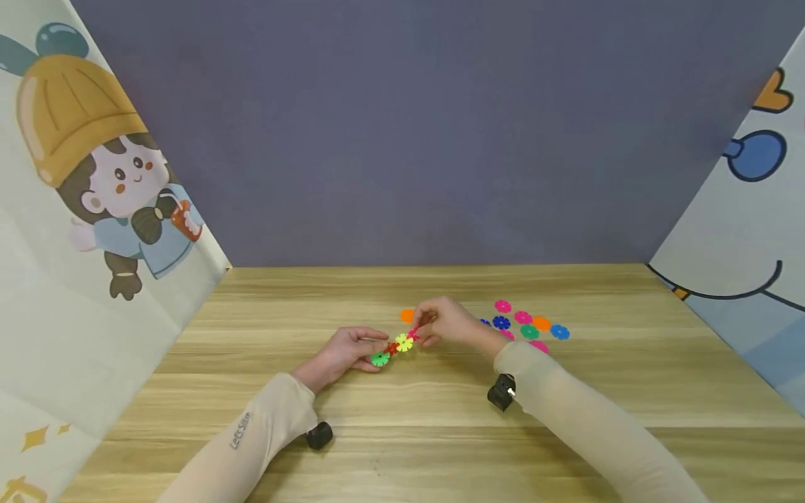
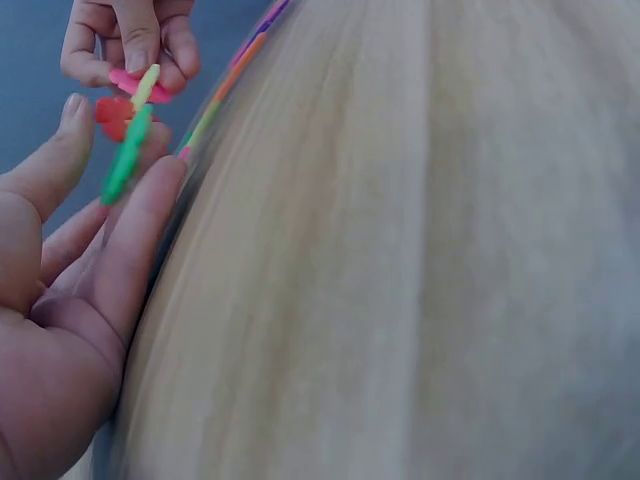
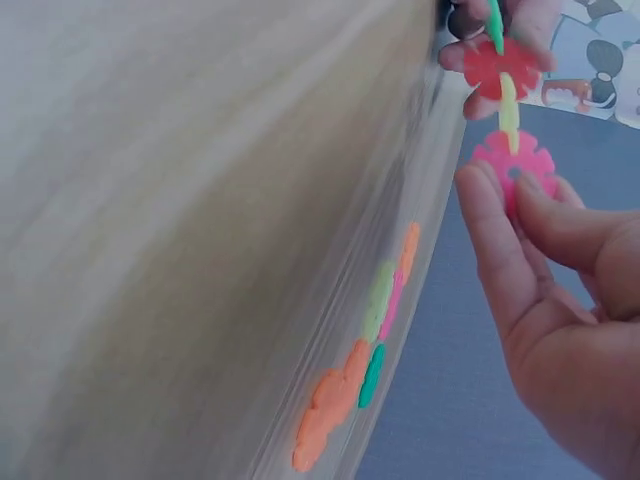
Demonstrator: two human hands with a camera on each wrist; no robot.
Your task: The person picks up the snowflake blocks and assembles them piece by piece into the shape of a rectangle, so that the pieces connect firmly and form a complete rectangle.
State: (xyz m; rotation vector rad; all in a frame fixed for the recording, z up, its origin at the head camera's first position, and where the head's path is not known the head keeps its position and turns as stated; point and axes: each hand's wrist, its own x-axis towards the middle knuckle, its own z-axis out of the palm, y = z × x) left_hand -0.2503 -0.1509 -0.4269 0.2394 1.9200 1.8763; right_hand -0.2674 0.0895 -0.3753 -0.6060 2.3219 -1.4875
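Pink disc pinched, green disc beside a loose hand

At the centre of the head view, a chain of four notched discs slants from lower left to upper right: green, red disc, yellow disc, pink. It lies between the hands, lower left of the right hand, whose grip is clamped on the pink end, thumb against fingers. The left hand is nearer the green end; in the left wrist view its thumb and fingers stand apart around that disc, with no pinch visible. Loose discs lie on the surface, right of centre. Dark lettering on the left sleeve appears to read "Let's Slim"; no brand is legible on the discs.
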